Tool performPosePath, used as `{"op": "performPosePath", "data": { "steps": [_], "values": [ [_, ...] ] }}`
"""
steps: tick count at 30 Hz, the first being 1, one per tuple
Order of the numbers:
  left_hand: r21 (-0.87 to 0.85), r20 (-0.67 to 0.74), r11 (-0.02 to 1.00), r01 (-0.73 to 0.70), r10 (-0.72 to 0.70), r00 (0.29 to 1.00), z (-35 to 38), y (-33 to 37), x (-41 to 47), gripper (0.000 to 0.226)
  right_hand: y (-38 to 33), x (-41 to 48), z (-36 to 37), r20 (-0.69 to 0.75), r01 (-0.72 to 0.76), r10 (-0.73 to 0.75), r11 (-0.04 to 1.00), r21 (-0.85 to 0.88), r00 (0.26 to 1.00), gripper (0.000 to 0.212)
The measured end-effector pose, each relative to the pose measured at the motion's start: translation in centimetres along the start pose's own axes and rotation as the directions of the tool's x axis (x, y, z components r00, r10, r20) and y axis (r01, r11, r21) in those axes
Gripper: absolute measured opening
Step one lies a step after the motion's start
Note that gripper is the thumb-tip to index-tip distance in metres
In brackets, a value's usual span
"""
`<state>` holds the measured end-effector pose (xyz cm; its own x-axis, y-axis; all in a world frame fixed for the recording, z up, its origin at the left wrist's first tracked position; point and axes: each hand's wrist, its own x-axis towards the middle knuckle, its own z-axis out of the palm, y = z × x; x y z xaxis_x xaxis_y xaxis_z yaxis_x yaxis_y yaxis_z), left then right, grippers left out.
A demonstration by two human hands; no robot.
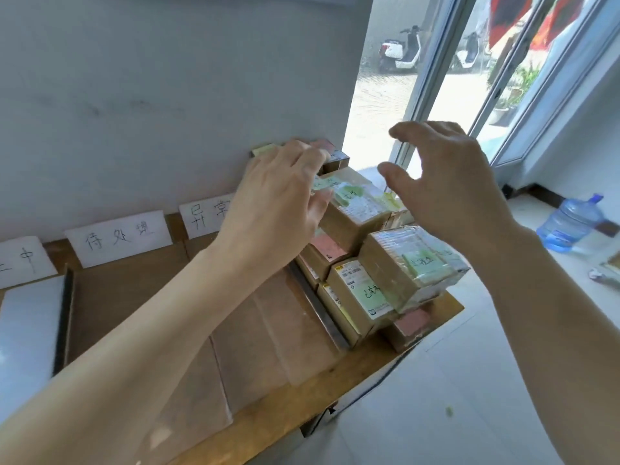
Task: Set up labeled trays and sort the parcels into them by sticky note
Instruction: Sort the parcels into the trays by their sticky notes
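On the head camera, a stack of parcels sits at the right end of the wooden table, hard against the wall and just beside the open glass door. The left hand reaches across to the top parcel, its fingers bent down at that box's left edge, where a pale green note strip lies at the fingertips. The back of the hand hides the thumb, so I cannot tell whether it pinches the strip or only touches it. The right hand hovers above the stack with fingers spread and loosely bent, grasping nothing. A green sticky note lies on the top parcel, and another green note marks the plastic-wrapped parcel in front. Lower in the stack, a pink sticky note shows on a smaller box. Left of the stack lie flat trays: a brown cardboard tray, a second cardboard tray and a white tray. Behind them, handwritten cards lean on the wall — the 待处理 card and a partly hidden card. A blue water bottle lies on the floor to the right.
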<state>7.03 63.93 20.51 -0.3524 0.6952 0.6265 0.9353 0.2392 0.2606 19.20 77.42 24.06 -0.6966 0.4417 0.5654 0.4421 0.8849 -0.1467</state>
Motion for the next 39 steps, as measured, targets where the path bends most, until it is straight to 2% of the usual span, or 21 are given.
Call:
{"op": "performPosePath", "data": {
  "steps": [5, 8, 11, 15, 18, 23, 26, 29, 32, 36, 39],
  "values": [
    [-0.095, 0.119, 0.98, 0.172, -0.16, 0.98, 8.4, 5.5, 2.3, 0.042, 11.6, 0.3, 2.4, 0.162, -0.074, 0.072, 0.997, 0.005, 0.984, 0.042],
    [-0.137, 0.253, 0.941, 0.309, -0.268, 0.93, 13.5, 8.6, 3.4, 0.045, 17.5, -0.2, 3.6, 0.304, -0.116, 0.101, 0.993, 0.032, 0.947, 0.044],
    [-0.134, 0.379, 0.86, 0.493, -0.415, 0.827, 17.2, 10.2, 3.5, 0.053, 21.8, -0.6, 5.3, 0.429, -0.146, 0.108, 0.988, 0.057, 0.897, 0.045],
    [-0.057, 0.532, 0.721, 0.691, -0.564, 0.632, 20.1, 10.6, 2.6, 0.074, 25.7, -1.4, 8.0, 0.545, -0.201, 0.137, 0.978, 0.058, 0.827, 0.04],
    [-0.031, 0.587, 0.604, 0.797, -0.634, 0.503, 21.5, 10.8, 1.9, 0.085, 27.8, -2.4, 10.5, 0.65, -0.294, 0.178, 0.953, 0.074, 0.739, 0.045],
    [-0.048, 0.613, 0.457, 0.888, -0.688, 0.388, 24.1, 11.1, 1.2, 0.08, 31.2, -3.7, 13.7, 0.746, -0.511, 0.274, 0.853, 0.103, 0.607, 0.048],
    [-0.082, 0.652, 0.35, 0.933, -0.69, 0.316, 24.7, 11.1, 1.1, 0.079, 32.7, -4.4, 14.9, 0.86, -0.676, 0.27, 0.728, 0.112, 0.434, 0.049],
    [-0.1, 0.681, 0.285, 0.953, -0.679, 0.274, 25.1, 11.1, 1.0, 0.084, 33.1, -4.9, 15.8, 0.937, -0.799, 0.222, 0.594, 0.091, 0.271, 0.046],
    [-0.122, 0.697, 0.258, 0.958, -0.665, 0.268, 25.4, 10.9, 0.8, 0.083, 33.0, -5.0, 16.0, 0.963, -0.874, 0.183, 0.478, 0.087, 0.196, 0.041],
    [-0.18, 0.705, 0.2, 0.963, -0.656, 0.268, 25.7, 10.7, 0.6, 0.096, 33.9, -4.9, 16.3, 0.981, -0.93, 0.116, 0.351, 0.106, 0.156, 0.043],
    [-0.241, 0.72, 0.149, 0.959, -0.635, 0.28, 26.1, 11.0, 0.5, 0.086, 34.5, -4.8, 16.2, 0.98, -0.946, 0.107, 0.299, 0.129, 0.167, 0.043]
  ]
}}
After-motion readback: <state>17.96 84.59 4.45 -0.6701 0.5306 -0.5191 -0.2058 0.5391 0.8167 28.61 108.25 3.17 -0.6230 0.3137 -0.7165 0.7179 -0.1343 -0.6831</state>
